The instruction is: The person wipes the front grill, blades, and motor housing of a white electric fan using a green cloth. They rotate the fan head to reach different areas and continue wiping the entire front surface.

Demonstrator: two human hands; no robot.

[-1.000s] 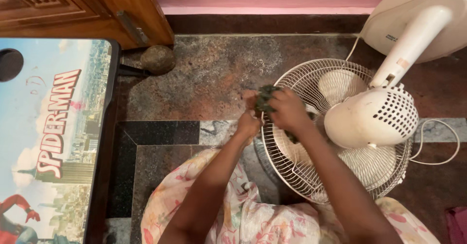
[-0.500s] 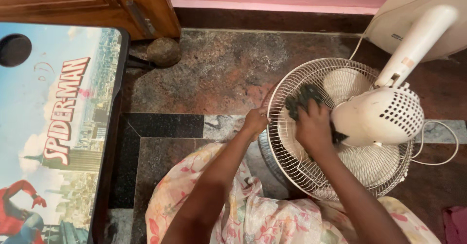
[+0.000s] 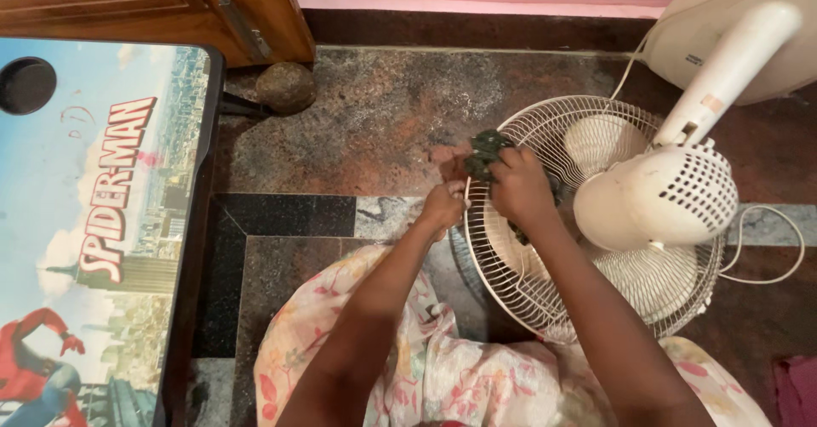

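**Cloth back at the rim**

The right hand (image 3: 521,187) has drawn the dark green cloth (image 3: 485,150) away from the middle of the fan's wire guard (image 3: 545,299), where it pressed near the motor housing (image 3: 655,199) half a second ago, to the guard's left edge, close beside the left hand (image 3: 444,204).

**What I Count**

I see two hands: my left hand (image 3: 444,205) and my right hand (image 3: 519,188). One dark green cloth (image 3: 487,150) sits in my right hand. One white fan (image 3: 596,214) lies under it. One round stone (image 3: 285,86) and one picture table (image 3: 94,223) sit off to the left.
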